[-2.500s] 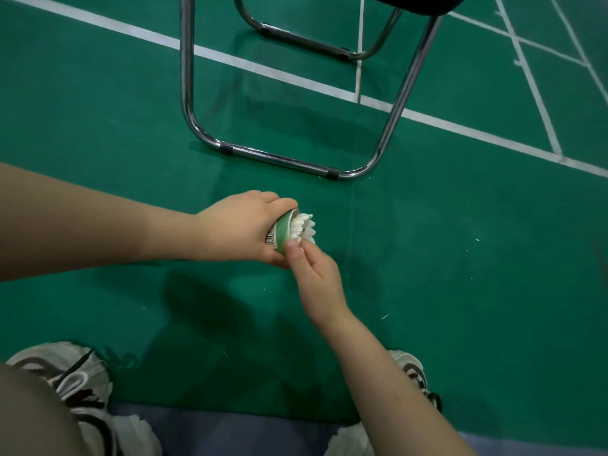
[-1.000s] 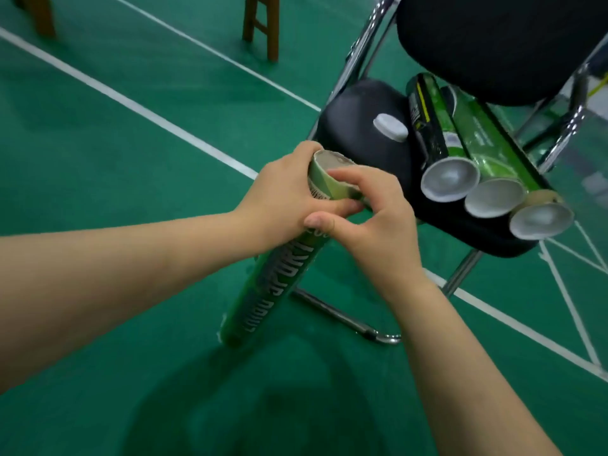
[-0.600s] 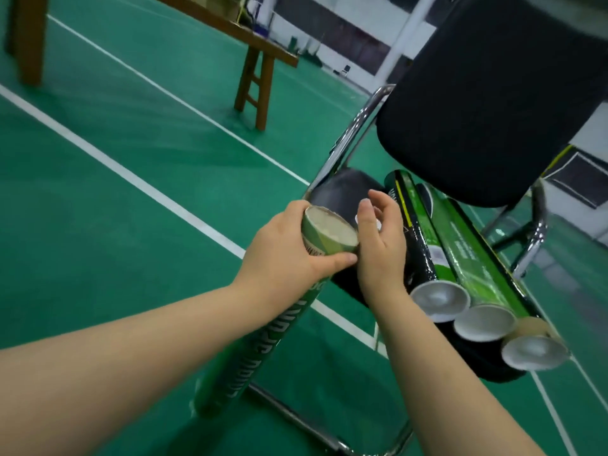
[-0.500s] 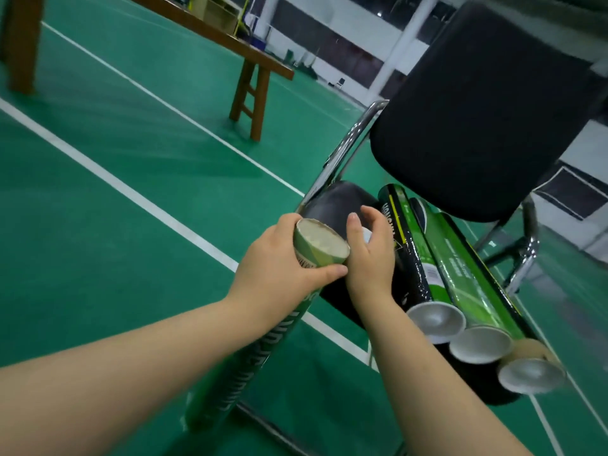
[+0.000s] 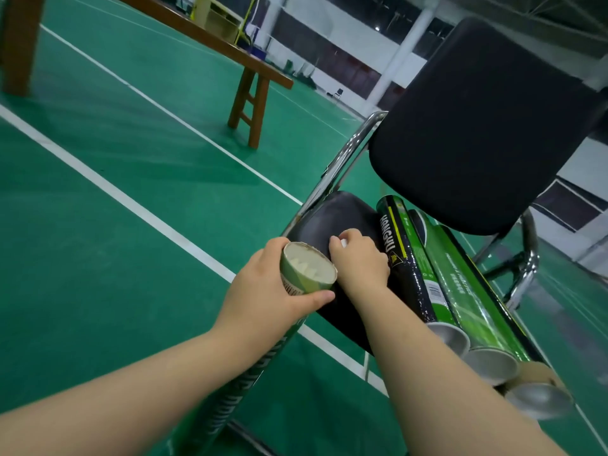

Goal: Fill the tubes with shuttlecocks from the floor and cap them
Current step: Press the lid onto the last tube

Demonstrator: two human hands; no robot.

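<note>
Stage judged: closing of a filled tube point(image 5: 307, 274). Tube gripped just below its rim by left hand point(image 5: 263, 291), fingers wrapped round, thumb across the front. Tube tilted, lower end down toward floor point(image 5: 131, 241), open mouth beside left edge of chair seat point(image 5: 339, 212). Shuttlecocks point(image 5: 309, 266) visible inside, white feathers just under the rim: judged full.

Changed from half a second ago: right hand point(image 5: 360, 263), then stretched over the seat with straighter fingers, now down on the seat with fingers curled over white cap point(image 5: 343, 242). Only a sliver of cap showing at the fingertips. Cannot tell whether cap is already lifted clear of the seat. Left-hand hold on the tube unchanged.

Meaning for the task: filling of this tube done, capping not yet done. Next, as judged: lift cap, carry to the open mouth just beside, seat squarely, press down. Hold tube steady; avoid crushing feather tips close to the rim.

Along right side of the seat, three further tubes point(image 5: 460, 291) lying side by side, touching, near ends closed and overhanging the front edge. Avoid nudging black tube point(image 5: 406, 271), just beside right hand.
</note>
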